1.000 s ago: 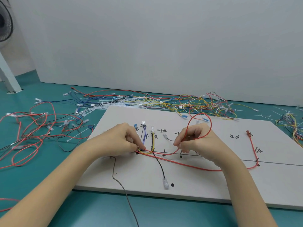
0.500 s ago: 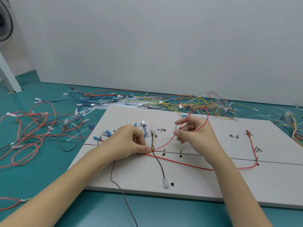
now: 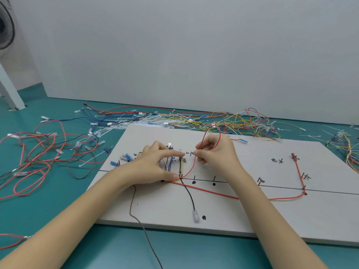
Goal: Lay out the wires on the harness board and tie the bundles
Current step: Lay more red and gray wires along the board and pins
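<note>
Fingers point(image 3: 175, 176) of the left hand point(image 3: 153, 166) press the wire bundle point(image 3: 181, 167) down near the middle of the harness board point(image 3: 233, 220). Right hand point(image 3: 217, 154) fingers pinch a red wire point(image 3: 191, 167). That wire loops up, then runs long along the board toward its right edge. Loose wires point(image 3: 223, 121) lie past the far edge.

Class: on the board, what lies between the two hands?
In the head view, between left hand and right hand: blue wires, a yellow wire, and the red wire.
</note>
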Demonstrator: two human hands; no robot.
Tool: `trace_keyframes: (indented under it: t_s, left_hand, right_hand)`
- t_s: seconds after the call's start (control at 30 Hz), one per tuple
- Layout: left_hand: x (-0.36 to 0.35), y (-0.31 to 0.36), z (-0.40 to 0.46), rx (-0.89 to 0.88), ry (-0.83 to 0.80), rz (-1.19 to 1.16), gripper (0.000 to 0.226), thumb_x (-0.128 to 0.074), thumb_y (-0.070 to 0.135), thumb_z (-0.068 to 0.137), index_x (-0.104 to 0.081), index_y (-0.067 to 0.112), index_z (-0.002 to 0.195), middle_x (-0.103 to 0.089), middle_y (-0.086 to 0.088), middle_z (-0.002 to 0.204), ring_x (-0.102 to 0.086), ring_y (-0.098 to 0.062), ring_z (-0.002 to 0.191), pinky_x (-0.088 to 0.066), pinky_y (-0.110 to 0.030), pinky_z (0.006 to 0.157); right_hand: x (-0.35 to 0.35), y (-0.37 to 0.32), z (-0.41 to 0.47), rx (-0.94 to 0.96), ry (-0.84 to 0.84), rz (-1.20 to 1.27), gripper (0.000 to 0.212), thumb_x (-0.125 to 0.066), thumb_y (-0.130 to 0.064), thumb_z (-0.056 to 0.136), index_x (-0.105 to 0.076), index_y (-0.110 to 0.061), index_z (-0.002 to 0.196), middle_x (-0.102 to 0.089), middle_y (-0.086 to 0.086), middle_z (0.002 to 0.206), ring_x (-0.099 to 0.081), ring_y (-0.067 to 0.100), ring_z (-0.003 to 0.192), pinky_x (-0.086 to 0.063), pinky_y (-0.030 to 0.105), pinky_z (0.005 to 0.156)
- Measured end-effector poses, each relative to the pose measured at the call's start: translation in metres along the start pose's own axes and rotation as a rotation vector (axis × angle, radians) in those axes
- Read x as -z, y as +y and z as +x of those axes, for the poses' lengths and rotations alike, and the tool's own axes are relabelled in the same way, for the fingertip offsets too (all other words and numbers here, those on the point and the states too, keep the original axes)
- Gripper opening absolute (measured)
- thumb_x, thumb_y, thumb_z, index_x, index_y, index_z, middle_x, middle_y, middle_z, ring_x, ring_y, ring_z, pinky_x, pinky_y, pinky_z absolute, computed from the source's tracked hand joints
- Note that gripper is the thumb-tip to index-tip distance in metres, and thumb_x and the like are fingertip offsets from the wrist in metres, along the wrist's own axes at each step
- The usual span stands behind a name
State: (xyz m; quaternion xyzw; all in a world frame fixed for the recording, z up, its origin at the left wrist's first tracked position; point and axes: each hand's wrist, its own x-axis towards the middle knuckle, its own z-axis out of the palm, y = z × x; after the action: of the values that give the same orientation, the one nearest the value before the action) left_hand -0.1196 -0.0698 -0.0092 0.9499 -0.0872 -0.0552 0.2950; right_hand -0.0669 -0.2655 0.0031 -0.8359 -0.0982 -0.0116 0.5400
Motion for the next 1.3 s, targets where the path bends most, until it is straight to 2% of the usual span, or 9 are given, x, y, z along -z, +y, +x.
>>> trace_keyframes:
  t_s: [0.17,0.33,0.47,0.6,0.73,0.9,1.03,1.2,1.3]
  left_hand:
    - [0.002,0.0,0.005,-0.005,-0.006,-0.07,0.056,-0.078,0.04,0.078,-0.05,0.058,0.122,-0.035,0.012,0.125,-0.03,-0.014,0.121,-0.032,-0.039,0.109]
    - [0.001,0.0,0.007,-0.076,-0.011,-0.075,0.057,-0.078,0.032,0.079,-0.054,0.041,0.13,-0.04,0.021,0.124,-0.034,-0.013,0.12,-0.033,-0.036,0.107]
    - [0.0,0.0,0.009,-0.098,-0.015,-0.055,0.06,-0.077,0.031,0.081,-0.052,0.038,0.134,-0.042,0.023,0.126,-0.033,-0.015,0.124,-0.031,-0.037,0.109]
    - [-0.001,-0.004,0.01,-0.092,0.0,-0.076,0.061,-0.078,0.033,0.079,-0.053,0.039,0.134,-0.043,0.018,0.131,-0.035,-0.016,0.127,-0.032,-0.038,0.11]
    - [-0.004,-0.008,0.01,-0.091,0.046,-0.108,0.058,-0.08,0.035,0.076,-0.055,0.045,0.127,-0.046,0.019,0.126,-0.037,-0.013,0.121,-0.035,-0.032,0.103]
    - [-0.004,-0.01,0.011,-0.082,0.059,-0.147,0.057,-0.083,0.037,0.072,-0.057,0.042,0.123,-0.051,0.015,0.126,-0.044,-0.013,0.118,-0.04,-0.039,0.104]
    - [-0.004,-0.01,0.01,-0.073,0.084,-0.191,0.056,-0.086,0.034,0.069,-0.058,0.043,0.117,-0.057,0.015,0.124,-0.05,-0.009,0.114,-0.043,-0.033,0.099]
    - [-0.004,-0.01,0.01,-0.055,0.101,-0.229,0.056,-0.087,0.034,0.066,-0.059,0.039,0.114,-0.059,0.018,0.12,-0.052,-0.006,0.114,-0.044,-0.026,0.093]
    - [-0.005,-0.01,0.009,-0.069,0.097,-0.349,0.061,-0.088,0.028,0.062,-0.049,0.034,0.108,-0.062,0.009,0.12,-0.054,-0.008,0.115,-0.041,-0.026,0.096]
  right_hand:
    - [-0.007,-0.003,0.01,0.05,-0.059,-0.114,0.021,-0.073,0.003,0.077,-0.065,-0.012,0.065,-0.065,0.009,0.062,-0.059,0.018,0.049,-0.054,0.035,0.058]
    - [-0.014,-0.008,0.02,0.053,-0.071,-0.201,0.007,-0.079,-0.005,0.073,-0.074,-0.01,0.071,-0.068,-0.003,0.067,-0.055,0.003,0.054,-0.048,0.025,0.062]
    - [-0.018,-0.012,0.022,-0.052,-0.066,-0.089,0.008,-0.079,0.0,0.072,-0.072,-0.004,0.074,-0.067,0.009,0.063,-0.058,0.016,0.05,-0.056,0.032,0.061]
    - [-0.02,-0.019,0.023,-0.154,-0.102,0.012,0.006,-0.075,0.004,0.076,-0.071,0.001,0.08,-0.065,0.011,0.059,-0.059,0.016,0.045,-0.057,0.028,0.055]
    - [-0.023,-0.024,0.024,-0.238,-0.118,0.128,0.006,-0.068,0.002,0.084,-0.066,0.0,0.078,-0.066,0.017,0.064,-0.065,0.023,0.053,-0.06,0.03,0.06]
    - [-0.03,-0.023,0.024,-0.213,-0.104,0.135,0.02,-0.056,-0.009,0.094,-0.064,0.009,0.09,-0.065,0.016,0.063,-0.063,0.022,0.048,-0.057,0.028,0.053]
    - [-0.033,-0.027,0.022,-0.195,-0.152,0.093,0.025,-0.047,-0.014,0.1,-0.062,0.005,0.091,-0.064,0.014,0.065,-0.059,0.02,0.048,-0.054,0.026,0.052]
    - [-0.036,-0.031,0.023,-0.171,-0.177,0.015,0.017,-0.043,-0.007,0.093,-0.058,-0.001,0.088,-0.067,0.018,0.07,-0.059,0.025,0.054,-0.054,0.032,0.058]
    - [-0.04,-0.032,0.022,-0.136,-0.183,-0.038,0.019,-0.042,-0.007,0.088,-0.059,0.002,0.087,-0.069,0.021,0.073,-0.06,0.027,0.057,-0.056,0.038,0.063]
